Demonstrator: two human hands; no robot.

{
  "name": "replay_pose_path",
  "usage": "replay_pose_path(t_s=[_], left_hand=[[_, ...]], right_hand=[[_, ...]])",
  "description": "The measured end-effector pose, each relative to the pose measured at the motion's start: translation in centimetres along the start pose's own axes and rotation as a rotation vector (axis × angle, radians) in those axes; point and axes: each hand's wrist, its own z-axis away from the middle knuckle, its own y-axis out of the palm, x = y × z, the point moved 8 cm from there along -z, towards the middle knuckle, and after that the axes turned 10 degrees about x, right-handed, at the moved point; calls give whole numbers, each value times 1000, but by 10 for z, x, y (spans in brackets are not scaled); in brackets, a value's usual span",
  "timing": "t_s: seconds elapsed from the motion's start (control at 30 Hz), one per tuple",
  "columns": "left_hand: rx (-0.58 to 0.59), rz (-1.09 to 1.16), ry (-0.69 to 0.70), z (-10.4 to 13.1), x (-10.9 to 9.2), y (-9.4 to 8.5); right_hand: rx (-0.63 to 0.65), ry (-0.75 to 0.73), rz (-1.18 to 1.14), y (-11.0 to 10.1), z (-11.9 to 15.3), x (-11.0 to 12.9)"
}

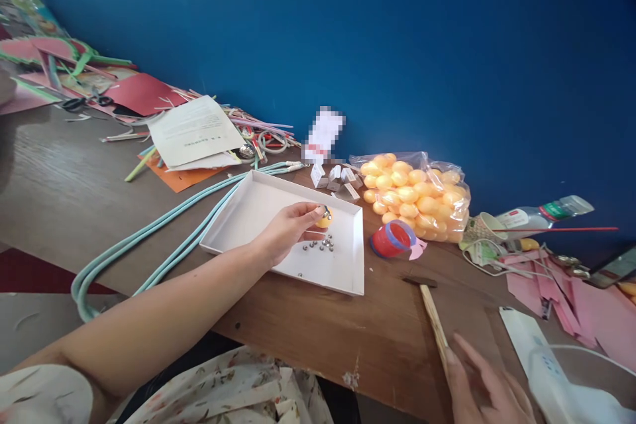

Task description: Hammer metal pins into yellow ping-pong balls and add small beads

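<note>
Over a shallow white box lid (238, 218), my left hand (293, 228) pinches a small shiny metal piece, with a yellow-orange ball (325, 217) at its fingertips. Several small metal balls (322, 245) lie in the lid below these fingers. At the lower right, my right hand (479, 381) rests by the wooden handle of a small hammer (434, 321), its fingers apart and the thumb side touching the handle's end. The hammer's head lies on the table, pointing away from me. A red cup with a blue rim (390, 240) stands right of the lid.
Behind the cup lies a clear bag of yellow-orange balls (412, 192). A power strip (536, 351), pink paper (601, 311) and a plastic bottle (541, 214) are at the right. Light-blue cords (154, 215), papers (193, 132) and scissors (87, 101) lie left. A blue wall stands behind.
</note>
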Motion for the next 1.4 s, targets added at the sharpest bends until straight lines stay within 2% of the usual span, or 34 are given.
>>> replay_pose_path(t_s=[0.07, 0.13, 0.23, 0.33, 0.5, 0.67, 0.83, 0.9, 1.03, 1.27, 1.4], left_hand=[[4, 1, 4, -1, 1, 0], [0, 0, 12, -2, 1, 0], [-16, -1, 26, -3, 0, -2], [-33, 2, 35, -5, 0, -5], [-36, 27, 54, -8, 0, -8], [-46, 38, 37, -9, 2, -10], [-36, 34, 20, -8, 2, -8], [-30, 40, 17, -8, 3, -8], [-28, 56, 1, -8, 5, -8], [16, 73, -73, -8, 12, -4], [86, 71, -108, -7, 15, 4]], right_hand=[[-11, -25, -120, -5, -10, 40], [1, -165, -232, -5, -22, 91], [168, -346, -305, 10, -48, 156], [291, -402, -221, 23, -76, 197], [489, -390, 115, 51, -102, 235], [503, -384, 175, 66, -108, 244], [469, -411, 97, 66, -110, 236], [438, -402, -68, 61, -112, 231], [433, -333, -575, 59, -118, 217], [624, -76, -1418, 78, -111, 207], [730, 18, -1654, 84, -107, 211]])
